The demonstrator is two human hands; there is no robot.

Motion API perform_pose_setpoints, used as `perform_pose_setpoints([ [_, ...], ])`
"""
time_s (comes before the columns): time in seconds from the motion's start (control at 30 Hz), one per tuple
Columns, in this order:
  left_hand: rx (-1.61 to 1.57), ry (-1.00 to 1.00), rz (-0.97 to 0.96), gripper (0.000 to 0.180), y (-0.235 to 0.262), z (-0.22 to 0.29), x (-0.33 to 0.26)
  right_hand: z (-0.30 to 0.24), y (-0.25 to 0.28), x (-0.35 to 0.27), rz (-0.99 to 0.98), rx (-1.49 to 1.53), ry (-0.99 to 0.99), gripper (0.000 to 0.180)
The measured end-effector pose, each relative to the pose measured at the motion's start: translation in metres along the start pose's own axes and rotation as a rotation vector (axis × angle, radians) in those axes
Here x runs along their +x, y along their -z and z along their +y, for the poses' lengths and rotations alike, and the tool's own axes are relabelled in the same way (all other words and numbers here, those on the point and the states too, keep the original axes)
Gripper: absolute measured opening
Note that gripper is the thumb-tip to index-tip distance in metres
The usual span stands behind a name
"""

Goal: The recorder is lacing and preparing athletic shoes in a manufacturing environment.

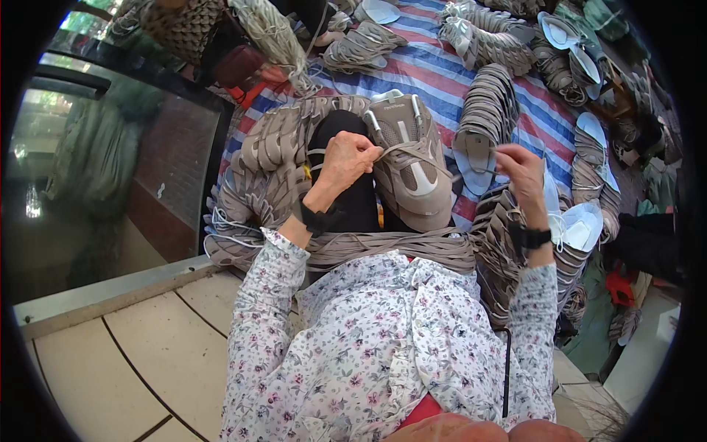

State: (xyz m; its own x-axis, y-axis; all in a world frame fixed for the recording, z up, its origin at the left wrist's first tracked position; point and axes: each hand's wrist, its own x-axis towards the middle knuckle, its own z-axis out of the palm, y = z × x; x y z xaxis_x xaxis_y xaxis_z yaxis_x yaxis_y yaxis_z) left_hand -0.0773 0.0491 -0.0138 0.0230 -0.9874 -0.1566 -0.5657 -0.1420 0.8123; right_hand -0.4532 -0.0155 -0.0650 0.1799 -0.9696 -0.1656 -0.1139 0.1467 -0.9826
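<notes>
Floral shirt (383, 331), beige shoe upper (412, 166), laces loose

An informal shoemaking workplace, set up on the ground — a striped tarpaulin (449, 70) is spread out and covered with stacks of taupe shoe uppers (490, 110), loose pale insoles (582, 225) and bundled laces (276, 37) — beside a tiled floor (140, 353).

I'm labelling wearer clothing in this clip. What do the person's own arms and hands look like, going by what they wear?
Both arms are in long sleeves of a white shirt with a small floral print. A black band sits on each wrist, just past the cuff. The left hand and right hand are bare, with no gloves.
</notes>
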Motion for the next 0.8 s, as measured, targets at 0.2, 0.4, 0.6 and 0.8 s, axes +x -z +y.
perform_pose_setpoints([
  [0.2,-0.015,0.059,0.110,0.025,-0.009,0.011,-0.004,-0.057,-0.096,0.030,-0.295,0.092,0.007,0.012],
  [0.4,0.151,-0.084,0.236,0.022,-0.015,0.022,-0.011,-0.055,-0.107,0.041,-0.377,0.116,-0.061,0.011],
  [0.6,0.249,-0.133,0.244,0.018,-0.017,0.031,-0.016,-0.061,-0.101,0.052,-0.465,0.091,-0.146,0.011],
  [0.8,0.349,-0.207,0.263,0.017,-0.019,0.033,-0.016,-0.067,-0.121,0.047,-0.415,-0.078,-0.012,0.009],
])
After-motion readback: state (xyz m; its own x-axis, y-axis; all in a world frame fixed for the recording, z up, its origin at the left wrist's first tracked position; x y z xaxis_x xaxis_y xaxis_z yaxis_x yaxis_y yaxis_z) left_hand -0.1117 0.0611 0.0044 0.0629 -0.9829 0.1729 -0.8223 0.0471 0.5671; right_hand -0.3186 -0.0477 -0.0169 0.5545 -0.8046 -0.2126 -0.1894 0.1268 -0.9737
